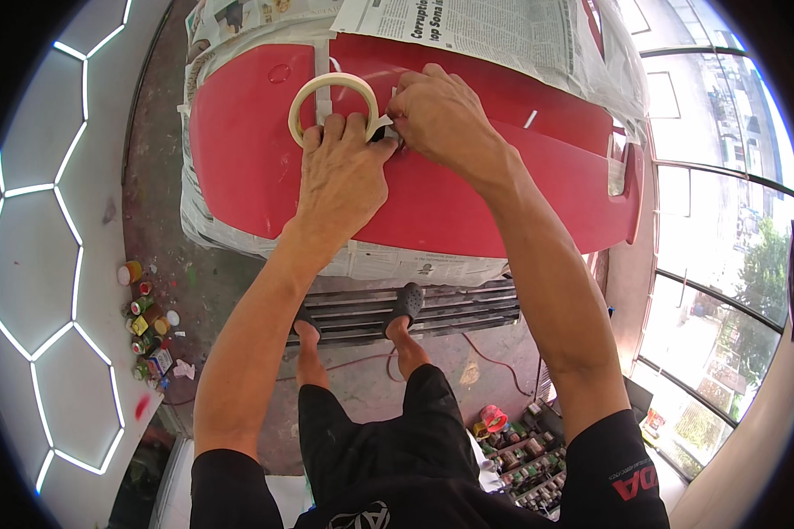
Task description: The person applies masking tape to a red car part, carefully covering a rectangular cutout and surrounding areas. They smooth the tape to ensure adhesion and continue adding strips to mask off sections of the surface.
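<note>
A cream roll of masking tape [333, 79] stands in the fingers of my left hand [342, 167], over the gap in a red car body panel [247, 132]. My left fingers are closed round the roll's lower edge. Just to the right, my right hand [445, 119] is pinched close to the roll, near a short loose end of tape [382, 124]. What lies between my right fingertips is largely hidden. Newspaper [476, 35] covers the far part of the red surface, and more newspaper [397, 264] hangs below its near edge.
My feet, in dark clogs [406, 304], are on a slatted bench [468, 307]. Behind it a red hose [498, 366] crosses the floor. Several cans and jars [150, 326] stand by the left wall; racked bottles [525, 454] are at the lower right. Tall windows [723, 229] line the right.
</note>
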Motion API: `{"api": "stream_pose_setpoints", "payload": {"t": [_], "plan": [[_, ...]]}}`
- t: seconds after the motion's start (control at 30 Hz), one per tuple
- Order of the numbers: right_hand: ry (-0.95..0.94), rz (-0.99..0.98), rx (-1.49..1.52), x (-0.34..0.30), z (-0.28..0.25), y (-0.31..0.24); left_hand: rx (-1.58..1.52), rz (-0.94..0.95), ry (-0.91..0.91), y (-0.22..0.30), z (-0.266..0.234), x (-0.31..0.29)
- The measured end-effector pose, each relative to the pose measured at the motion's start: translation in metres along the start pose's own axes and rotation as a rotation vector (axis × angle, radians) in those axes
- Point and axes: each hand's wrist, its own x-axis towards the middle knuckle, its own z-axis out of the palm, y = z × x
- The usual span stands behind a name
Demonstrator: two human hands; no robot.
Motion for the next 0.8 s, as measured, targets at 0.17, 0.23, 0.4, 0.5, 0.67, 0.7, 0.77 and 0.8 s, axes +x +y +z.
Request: {"api": "stream_pose_setpoints", "payload": {"t": [0.17, 0.23, 0.4, 0.5, 0.67, 0.7, 0.77, 0.8], "plan": [[-0.026, -0.037, -0.14, 0.002, -0.004, -0.007, 0.006, 0.008, 0.023, -0.002, 0.001, -0.001], [-0.018, -0.059, -0.19, 0.001, -0.002, -0.006, 0.008, 0.009, 0.024, -0.001, 0.001, 0.0], [-0.017, -0.069, -0.217, -0.002, -0.002, -0.008, 0.013, 0.003, 0.006, 0.0, 0.0, 0.0], [-0.019, -0.069, -0.218, -0.003, -0.001, -0.009, 0.015, 0.009, 0.018, -0.001, 0.001, 0.001], [0.024, -0.082, -0.21, -0.007, 0.0, -0.009, 0.021, 0.01, 0.017, -0.001, 0.001, 0.0], [0.039, -0.083, -0.217, -0.007, 0.001, -0.009, 0.021, 0.009, 0.017, -0.001, 0.001, 0.001], [0.068, -0.084, -0.229, -0.009, 0.003, -0.008, 0.021, 0.011, 0.015, -0.001, 0.002, 0.001], [0.065, -0.078, -0.231, -0.009, 0.003, -0.009, 0.023, 0.011, 0.013, -0.001, 0.002, 0.001]]}}
